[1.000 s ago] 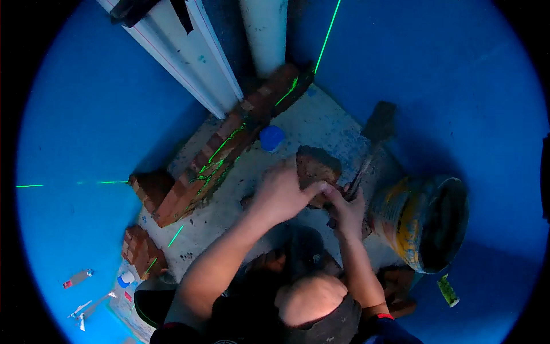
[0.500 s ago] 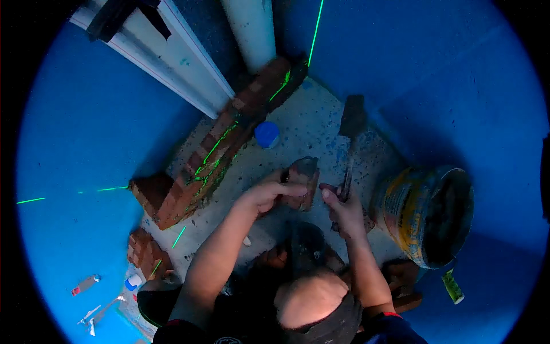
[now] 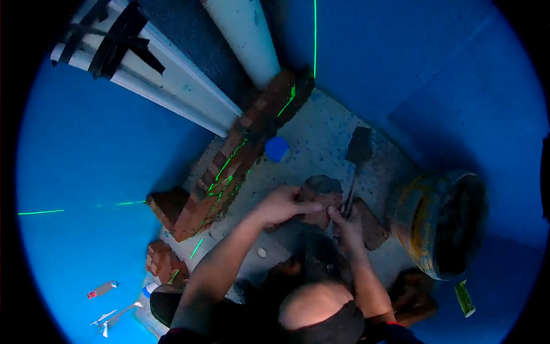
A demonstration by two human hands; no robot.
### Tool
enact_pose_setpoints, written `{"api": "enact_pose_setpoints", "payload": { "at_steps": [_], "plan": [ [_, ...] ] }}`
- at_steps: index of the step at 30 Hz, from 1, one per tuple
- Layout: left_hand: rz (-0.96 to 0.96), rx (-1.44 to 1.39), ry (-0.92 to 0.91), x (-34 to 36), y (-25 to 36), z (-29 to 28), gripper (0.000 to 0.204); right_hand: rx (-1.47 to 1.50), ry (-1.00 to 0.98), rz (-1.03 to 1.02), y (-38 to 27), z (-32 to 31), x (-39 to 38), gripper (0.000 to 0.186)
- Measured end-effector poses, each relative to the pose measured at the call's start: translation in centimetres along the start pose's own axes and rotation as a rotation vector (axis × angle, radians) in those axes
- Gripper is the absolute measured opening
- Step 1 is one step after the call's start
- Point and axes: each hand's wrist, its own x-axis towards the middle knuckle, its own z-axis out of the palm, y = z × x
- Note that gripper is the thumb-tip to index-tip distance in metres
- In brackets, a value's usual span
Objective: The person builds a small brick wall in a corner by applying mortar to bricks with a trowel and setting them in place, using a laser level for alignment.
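"Beside the low brick wall (image 3: 220, 178), what are you doing?"

"Your left hand (image 3: 279, 207) is half-curling around a brick (image 3: 322, 187), holding it between the wall and the trowel (image 3: 360, 145). Your right hand (image 3: 348, 227) is gripping the trowel, fingers folding round its handle; you're seemingly coating the brick."

"And next?"

"Your move is probably calling for steadying the brick while angling the blade."

Dressed in dark sleeves (image 3: 176, 336), short, with narrow red trim (image 3: 395, 323) on right. Bare along forearms (image 3: 219, 266), left hand (image 3: 279, 207) and right hand (image 3: 350, 228). Clad lower down in black cloth (image 3: 335, 329), bordering bare rounded knee (image 3: 315, 304). Shod in dark footwear (image 3: 318, 258), blurred in shadow.
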Motion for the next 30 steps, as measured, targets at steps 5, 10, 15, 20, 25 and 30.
{"api": "enact_pose_setpoints", "payload": {
  "at_steps": [5, 10, 15, 20, 25, 30],
  "plan": [
    [0.148, 0.414, 0.296, 2.9, 0.5, -1.9, 0.053, 0.082, -0.037, 0.125, 0.3, 0.4, 1.0, 0.045],
    [0.192, 0.682, 0.336, 7.8, 11.0, -8.7, 0.037, 0.0, -0.028, 0.088, 3.0, -2.3, 1.0, 0.044],
    [0.073, 0.972, 0.493, 11.4, 20.6, -13.7, 0.037, 0.037, -0.042, 0.047, 4.7, -4.5, -1.1, 0.054],
    [0.349, 0.675, 0.562, 17.8, 20.3, -19.1, 0.046, -0.057, 0.102, 0.218, 8.5, -6.1, -1.7, 0.061],
    [0.32, 0.732, 0.585, 18.7, 19.9, -20.3, 0.052, -0.056, 0.037, 0.269, 6.3, -6.4, -2.4, 0.051],
    [0.139, 0.818, 0.702, 19.3, 19.7, -19.8, 0.047, 0.038, 0.057, 0.224, 5.5, -6.1, -2.4, 0.046]
  ]
}}
